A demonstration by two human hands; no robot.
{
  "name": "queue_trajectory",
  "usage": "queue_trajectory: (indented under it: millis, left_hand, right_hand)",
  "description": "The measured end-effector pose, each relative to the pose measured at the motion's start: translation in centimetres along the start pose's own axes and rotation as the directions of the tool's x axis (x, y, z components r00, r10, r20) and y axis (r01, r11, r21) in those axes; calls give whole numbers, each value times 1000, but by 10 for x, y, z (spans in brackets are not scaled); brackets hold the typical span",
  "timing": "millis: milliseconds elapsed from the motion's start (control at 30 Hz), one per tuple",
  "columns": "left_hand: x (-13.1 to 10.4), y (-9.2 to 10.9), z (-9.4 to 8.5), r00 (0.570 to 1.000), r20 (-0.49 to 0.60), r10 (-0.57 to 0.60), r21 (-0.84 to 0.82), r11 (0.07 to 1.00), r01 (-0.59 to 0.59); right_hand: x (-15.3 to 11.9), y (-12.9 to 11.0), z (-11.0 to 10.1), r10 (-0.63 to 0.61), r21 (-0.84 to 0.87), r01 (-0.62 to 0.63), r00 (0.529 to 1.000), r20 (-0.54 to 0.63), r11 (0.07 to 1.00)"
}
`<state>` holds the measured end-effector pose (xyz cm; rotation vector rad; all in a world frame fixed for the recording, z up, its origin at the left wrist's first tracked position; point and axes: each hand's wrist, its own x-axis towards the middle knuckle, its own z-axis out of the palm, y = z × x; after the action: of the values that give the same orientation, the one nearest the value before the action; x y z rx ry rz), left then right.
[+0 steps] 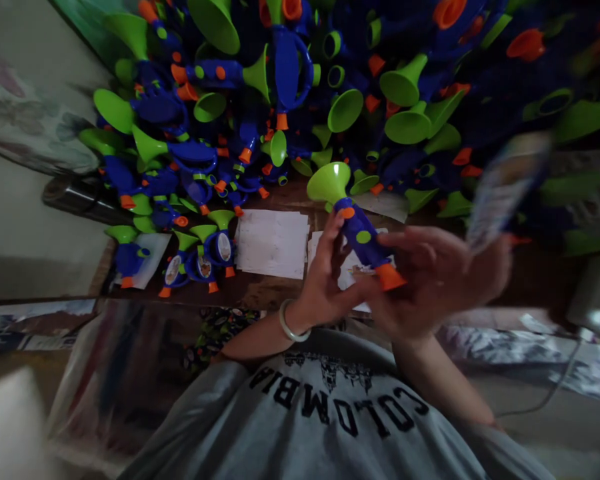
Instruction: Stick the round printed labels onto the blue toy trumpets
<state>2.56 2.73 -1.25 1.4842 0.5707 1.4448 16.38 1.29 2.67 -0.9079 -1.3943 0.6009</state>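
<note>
A blue toy trumpet [364, 237] with a green bell and an orange mouthpiece is tilted in front of me, bell pointing away. My left hand [327, 273], with a pale bangle at the wrist, grips its side. My right hand [430, 273] has its fingers against the trumpet's mouthpiece end. From between the fingers of that same hand sticks up a printed sheet [505, 187], blurred by motion. Below the trumpet, partly hidden by my hands, lie papers with printed pictures [350, 263].
A large heap of similar toy trumpets [285, 73] fills the table's far side. A stack of white paper [273, 243] lies left of my hands. Farther left stand several trumpets with oval picture labels [203, 267]. A dark cylinder [83, 199] lies by the wall.
</note>
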Motion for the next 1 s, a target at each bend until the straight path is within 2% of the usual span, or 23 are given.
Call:
queue_trajectory:
  millis: [67,100,167,233,333,400,500,700,1000]
  left_hand:
    - [6,7,-7,998,-49,36,92,995,-32]
    - [8,11,-9,998,-67,7,117,993,0]
    - [11,18,-13,992,-81,-93,73,992,99]
    - [10,19,-15,982,-78,-171,-72,984,166]
    - [8,15,-16,985,-47,-165,-233,961,150]
    - [8,14,-18,985,3,-173,-258,951,168]
    - [11,22,-21,966,75,-247,-243,935,257]
    - [13,37,-23,960,106,-259,-217,936,277]
    - [13,38,-20,965,93,-244,-215,942,259]
  right_hand:
    - [-5,-5,4,-156,78,150,985,68,986]
    - [-4,-7,4,-173,133,157,977,122,979]
    - [0,-11,2,-87,229,40,976,199,973]
    - [7,-14,-2,20,282,-52,993,116,958]
    - [15,-12,-7,178,297,-150,982,-70,943]
    - [17,-10,-9,277,281,-243,957,-88,929]
    - [18,-10,-10,355,262,-334,934,-37,906]
    - [19,-15,-8,397,229,-380,917,-32,896]
    - [21,-14,-11,356,166,-350,934,-7,922]
